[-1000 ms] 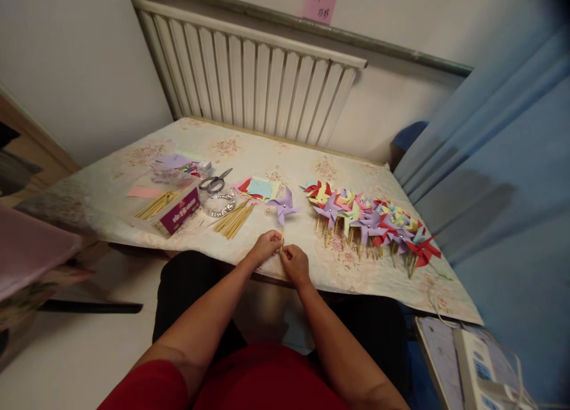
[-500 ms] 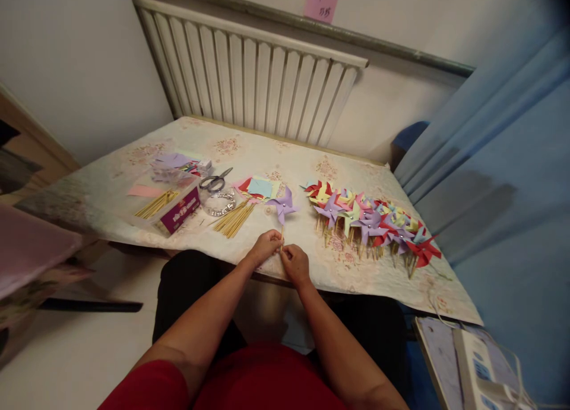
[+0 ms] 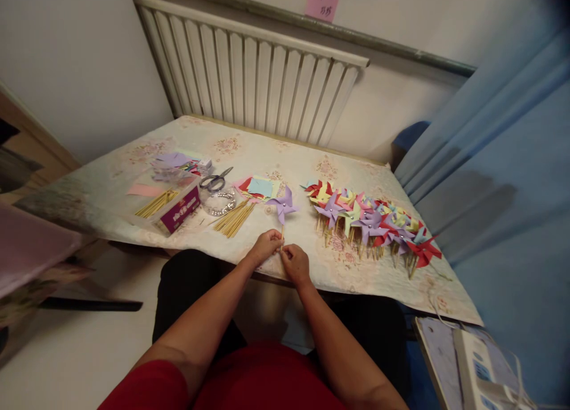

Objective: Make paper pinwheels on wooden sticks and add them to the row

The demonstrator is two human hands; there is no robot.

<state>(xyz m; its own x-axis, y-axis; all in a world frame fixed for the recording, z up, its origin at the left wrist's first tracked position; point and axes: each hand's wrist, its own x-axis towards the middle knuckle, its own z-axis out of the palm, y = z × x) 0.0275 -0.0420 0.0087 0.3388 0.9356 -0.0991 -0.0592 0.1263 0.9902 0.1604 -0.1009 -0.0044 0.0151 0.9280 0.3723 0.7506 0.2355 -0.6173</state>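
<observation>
A lilac paper pinwheel [image 3: 283, 205] on a thin wooden stick stands up in front of me near the table's front edge. My left hand [image 3: 269, 243] pinches its stick from the left, fingers closed. Just below and to the right, my right hand [image 3: 295, 262] closes its fingertips on the lower end of the same stick. Left of the pinwheel lie a fan of bare sticks [image 3: 235, 218] and a stack of coloured paper squares [image 3: 260, 188]. On the right, many finished pinwheels [image 3: 369, 224] in several colours are bunched together.
Scissors [image 3: 215, 180] and a silvery ring of beads or pins [image 3: 219, 204] lie at the left. Beside them is a clear box with a purple label [image 3: 180, 210], holding sticks. Small bags and paper [image 3: 173, 163] sit behind. A power strip [image 3: 479, 368] stands low at the right.
</observation>
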